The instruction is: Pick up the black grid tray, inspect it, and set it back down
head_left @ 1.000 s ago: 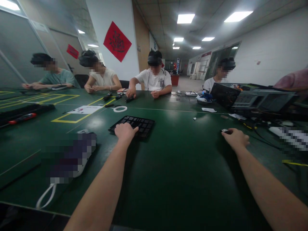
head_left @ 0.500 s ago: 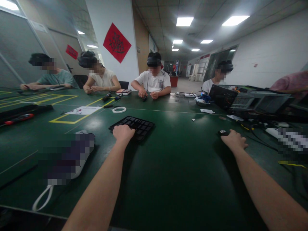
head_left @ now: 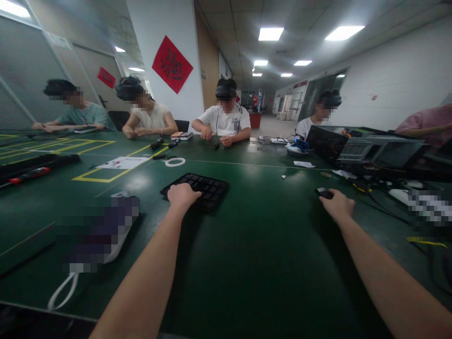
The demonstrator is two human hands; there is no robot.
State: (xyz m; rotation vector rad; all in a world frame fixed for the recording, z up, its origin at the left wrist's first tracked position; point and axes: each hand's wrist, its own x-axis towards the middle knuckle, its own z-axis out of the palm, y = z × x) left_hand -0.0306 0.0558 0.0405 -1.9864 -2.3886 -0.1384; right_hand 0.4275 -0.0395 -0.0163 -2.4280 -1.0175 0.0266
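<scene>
My left hand (head_left: 182, 197) is closed on the near left side of a black compartment tray (head_left: 215, 190), its thumb lying over the grid. The tray is flat on the green table, and its small cells look dark. Off to the right, my right hand (head_left: 338, 205) is closed, pinching a small black block with a white printed label (head_left: 324, 192) just above the tabletop. The fingertips under the block are hidden.
A pixelated purple pouch with a white strap (head_left: 106, 230) lies left of my forearm. Beyond the tray is a white ring (head_left: 175, 162). Cables and an opened computer case (head_left: 383, 153) crowd the right side. Several people sit around the table, one facing me (head_left: 226, 117).
My right hand has moved a little left with the black block, which is now tilted differently. My left hand and the tray have barely shifted.
</scene>
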